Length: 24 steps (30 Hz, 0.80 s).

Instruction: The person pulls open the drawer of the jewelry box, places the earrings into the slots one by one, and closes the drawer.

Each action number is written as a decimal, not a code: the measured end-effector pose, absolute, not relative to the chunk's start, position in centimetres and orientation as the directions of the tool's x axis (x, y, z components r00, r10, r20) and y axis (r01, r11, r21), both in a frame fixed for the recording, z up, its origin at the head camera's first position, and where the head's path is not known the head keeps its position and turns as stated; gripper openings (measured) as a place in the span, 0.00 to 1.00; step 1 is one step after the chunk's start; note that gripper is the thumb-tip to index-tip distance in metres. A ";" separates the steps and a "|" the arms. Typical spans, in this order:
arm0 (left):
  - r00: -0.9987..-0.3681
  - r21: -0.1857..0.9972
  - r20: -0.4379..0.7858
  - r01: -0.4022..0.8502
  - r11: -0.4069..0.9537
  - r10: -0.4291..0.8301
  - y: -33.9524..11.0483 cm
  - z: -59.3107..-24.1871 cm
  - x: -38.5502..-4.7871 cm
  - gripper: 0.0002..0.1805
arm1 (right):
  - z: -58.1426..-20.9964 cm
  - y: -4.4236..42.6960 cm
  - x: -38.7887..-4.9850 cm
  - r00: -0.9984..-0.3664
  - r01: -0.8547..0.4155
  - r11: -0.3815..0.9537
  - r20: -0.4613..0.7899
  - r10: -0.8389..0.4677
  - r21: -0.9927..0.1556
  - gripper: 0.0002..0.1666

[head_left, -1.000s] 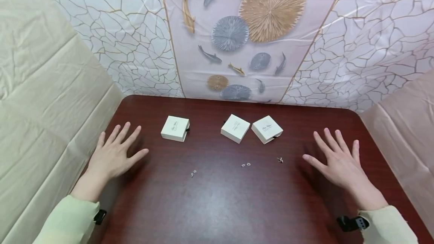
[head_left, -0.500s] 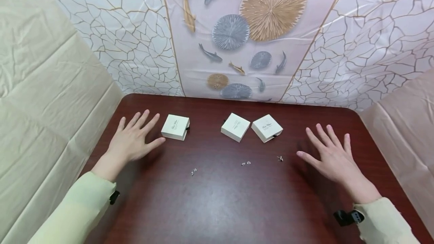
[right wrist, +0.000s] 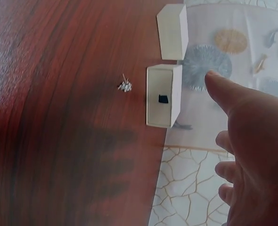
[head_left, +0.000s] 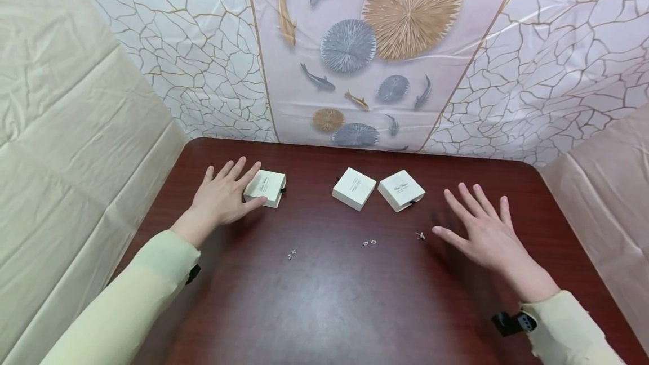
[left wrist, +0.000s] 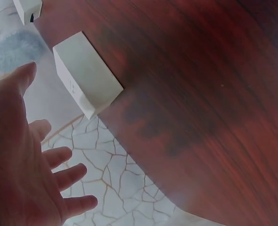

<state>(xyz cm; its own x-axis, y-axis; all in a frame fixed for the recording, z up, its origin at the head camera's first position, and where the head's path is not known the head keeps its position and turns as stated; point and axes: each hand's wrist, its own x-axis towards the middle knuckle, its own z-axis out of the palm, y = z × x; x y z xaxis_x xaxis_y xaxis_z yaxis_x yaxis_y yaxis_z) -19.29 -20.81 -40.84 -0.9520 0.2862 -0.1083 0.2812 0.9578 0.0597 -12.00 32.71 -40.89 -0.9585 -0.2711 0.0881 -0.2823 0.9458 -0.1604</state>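
My left hand (head_left: 222,196) is spread over the near-left edge of a small white drawer-style gift box (head_left: 271,186). In the left wrist view, a gap shows between the fingers and that box (left wrist: 89,70); the hand holds nothing. My right hand (head_left: 484,235), fingers spread, hovers above the table on the right. Nearest to it is a pair of tiny silver pieces (head_left: 420,236) that look like stud earrings, seen as a small cluster (right wrist: 125,86) in the right wrist view. Two more silver pairs lie at centre (head_left: 369,243) and left (head_left: 292,254).
Two more white boxes stand side by side near the back, a middle one (head_left: 355,187) and a right one (head_left: 401,189) with a black pull tab. The dark red wooden table (head_left: 324,308) ends at a patterned cloth backdrop (head_left: 350,94), with beige cloth on both sides.
My left hand has moved right and forward, from the table's left edge to the left box. The right hand has shifted slightly left. Boxes and silver pieces have stayed put.
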 end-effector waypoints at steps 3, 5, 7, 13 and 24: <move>-0.950 0.047 -0.111 0.288 0.956 0.292 -20.2 -41.0 -19.8 0.49 | -40.8 32.3 -11.9 -0.951 -0.308 0.939 0.092 -0.296 -0.155 0.53; -0.949 0.044 -0.113 0.292 0.955 0.295 -19.8 -41.1 -20.1 0.49 | -40.7 31.9 -11.9 -0.946 -0.323 0.934 0.092 -0.312 -0.155 0.53; -0.948 0.047 -0.116 0.294 0.955 0.298 -19.5 -41.3 -20.4 0.49 | -40.6 31.5 -11.9 -0.941 -0.337 0.928 0.090 -0.327 -0.157 0.53; -0.947 0.076 -0.110 0.294 0.953 0.301 -18.5 -42.0 -20.9 0.48 | -40.2 30.3 -11.8 -0.928 -0.372 0.915 0.090 -0.362 -0.155 0.52; -0.948 0.122 -0.119 0.279 0.952 0.293 -17.5 -43.3 -21.4 0.48 | -39.7 28.0 -11.1 -0.903 -0.429 0.885 0.077 -0.422 -0.183 0.50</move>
<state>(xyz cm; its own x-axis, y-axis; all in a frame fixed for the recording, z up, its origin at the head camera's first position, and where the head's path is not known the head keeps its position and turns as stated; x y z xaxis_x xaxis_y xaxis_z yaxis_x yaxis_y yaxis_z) -21.42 -17.48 -43.28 -0.9485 0.2935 -0.1195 0.2792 0.9524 0.1224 -11.14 27.95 -39.71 -0.9034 -0.4219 0.0767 -0.4287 0.8848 -0.1827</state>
